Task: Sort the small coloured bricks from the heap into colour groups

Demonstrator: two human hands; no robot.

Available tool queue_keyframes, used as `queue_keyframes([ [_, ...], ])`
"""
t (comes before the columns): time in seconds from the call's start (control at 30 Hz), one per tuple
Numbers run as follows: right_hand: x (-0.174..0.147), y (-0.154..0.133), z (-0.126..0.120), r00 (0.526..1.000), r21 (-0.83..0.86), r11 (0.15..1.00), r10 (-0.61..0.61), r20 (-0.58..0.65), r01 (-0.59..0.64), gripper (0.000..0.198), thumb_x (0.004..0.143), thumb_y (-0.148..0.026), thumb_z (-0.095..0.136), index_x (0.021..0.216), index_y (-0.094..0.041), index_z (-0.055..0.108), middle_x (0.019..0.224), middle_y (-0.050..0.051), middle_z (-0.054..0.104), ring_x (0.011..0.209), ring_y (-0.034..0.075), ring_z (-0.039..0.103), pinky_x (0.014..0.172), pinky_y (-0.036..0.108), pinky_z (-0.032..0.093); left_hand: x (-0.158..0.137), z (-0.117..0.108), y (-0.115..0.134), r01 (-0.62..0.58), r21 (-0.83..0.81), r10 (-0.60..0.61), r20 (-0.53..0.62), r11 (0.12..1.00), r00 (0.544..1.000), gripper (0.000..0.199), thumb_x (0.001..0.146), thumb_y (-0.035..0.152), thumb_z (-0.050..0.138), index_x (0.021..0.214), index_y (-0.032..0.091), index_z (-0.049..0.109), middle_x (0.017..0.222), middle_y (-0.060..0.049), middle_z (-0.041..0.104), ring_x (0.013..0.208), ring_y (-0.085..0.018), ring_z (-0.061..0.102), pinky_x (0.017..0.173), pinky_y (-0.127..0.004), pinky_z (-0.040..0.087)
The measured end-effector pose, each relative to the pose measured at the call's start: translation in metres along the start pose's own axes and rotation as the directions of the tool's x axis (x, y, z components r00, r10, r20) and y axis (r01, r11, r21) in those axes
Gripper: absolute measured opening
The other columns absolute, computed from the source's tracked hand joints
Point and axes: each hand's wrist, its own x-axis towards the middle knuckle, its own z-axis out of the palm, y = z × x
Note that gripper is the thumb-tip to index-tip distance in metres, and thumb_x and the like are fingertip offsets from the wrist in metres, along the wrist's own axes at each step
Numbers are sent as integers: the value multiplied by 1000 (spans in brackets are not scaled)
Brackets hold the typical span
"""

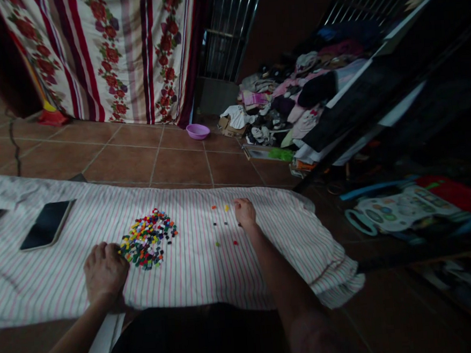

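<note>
Tiles (182,167) stretch beyond striped cloth (198,278) bearing colourful pieces (146,239).

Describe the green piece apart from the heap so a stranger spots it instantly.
On the striped cloth, right of the multicoloured heap, small pieces lie apart near the right hand. In the nearest row, left of a red piece, lies the green piece, the only bright-green one visible outside the heap.

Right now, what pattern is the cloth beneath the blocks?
Cloth: pink and grey stripes on white; head view.
</note>
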Motion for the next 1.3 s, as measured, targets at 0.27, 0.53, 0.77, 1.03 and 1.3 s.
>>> queue_keyframes([
  [0.27, 9, 21, -1, 993, -52, 998, -38, 114, 44, 29, 81, -4, 55, 90, -20, 78, 100, 6, 74, 93, 16, 66, 90, 23, 46, 0, 4, -1, -8, 16, 9, -35, 1000, 999, 24, 87, 22, 40, 101, 16, 58, 112, -15, 58, 114, -31, 51, 96, -43, 41],
  [0.53, 11, 29, 4, 994, -54, 997, -45, 104, 51, 35, 79, 0, 49, 93, -17, 77, 101, 9, 73, 97, 18, 64, 92, 27, 45, 0, 1, 0, -14, 40, 15, -22, 999, 1000, 25, 89, 23, 37, 101, 16, 58, 112, -13, 57, 112, -29, 52, 95, -41, 41],
  [0.77, 7, 25, 3, 996, -31, 996, -86, 26, 87, 38, 74, 0, 49, 95, -18, 76, 109, 9, 70, 103, 21, 59, 95, 32, 44, 0, 2, -1, -5, 34, 5, -2, 999, 1000, 24, 88, 23, 40, 102, 16, 57, 110, -12, 58, 112, -30, 52, 94, -41, 41],
  [1.03, -4, -8, 11, 936, 18, 943, -333, 113, 334, 27, 83, -14, 59, 103, -23, 75, 116, 6, 68, 105, 21, 56, 96, 32, 44, 1, 5, -2, -21, 12, 22, -41, 1000, 999, 23, 87, 23, 39, 99, 16, 57, 106, -11, 58, 110, -29, 51, 94, -41, 40],
  [1.3, 2, 0, 22, 936, -5, 951, -305, 178, 310, 27, 85, -8, 51, 91, -18, 76, 102, 9, 72, 97, 19, 62, 91, 30, 45, 0, 7, -3, -9, -27, 8, -53, 1000, 999, 20, 87, 21, 41, 97, 16, 58, 105, -12, 57, 109, -28, 51, 93, -41, 40],
])
